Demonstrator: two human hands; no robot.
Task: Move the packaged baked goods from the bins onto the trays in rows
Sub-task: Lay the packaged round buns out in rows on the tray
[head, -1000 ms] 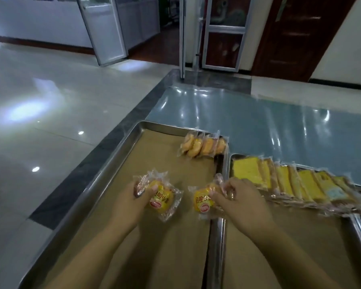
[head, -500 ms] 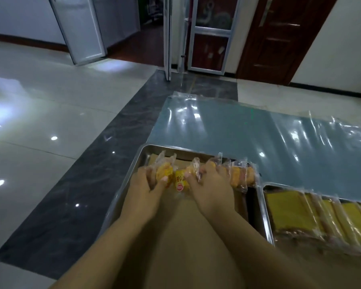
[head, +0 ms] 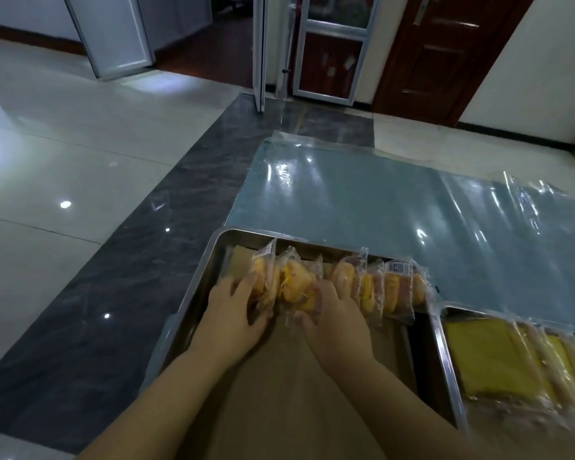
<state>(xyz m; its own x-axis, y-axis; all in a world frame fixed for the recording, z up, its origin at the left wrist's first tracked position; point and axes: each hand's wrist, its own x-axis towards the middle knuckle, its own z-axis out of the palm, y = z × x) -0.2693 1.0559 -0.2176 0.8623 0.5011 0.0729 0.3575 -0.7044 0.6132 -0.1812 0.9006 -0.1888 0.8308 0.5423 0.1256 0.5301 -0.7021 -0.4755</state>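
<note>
L hand [head: 234, 315] & R hand [head: 337, 318] bare; L forearm [head: 166, 393] & R forearm [head: 399, 396] bare too, uncovered to near frame edge.

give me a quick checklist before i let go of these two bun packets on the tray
1. Grip of the left hand on the left bun packet, which stands on edge: ok.
2. Grip of the right hand on the right bun packet, on edge beside it: ok.
3. Both packets inside the rim of the left tray, over the paper liner: ok.
4. Both in line with the row of packets along the far edge: ok.
5. Closed up against that row: cannot tell, the right hand covers the join.
6. Packets will stand once released: cannot tell.
</note>
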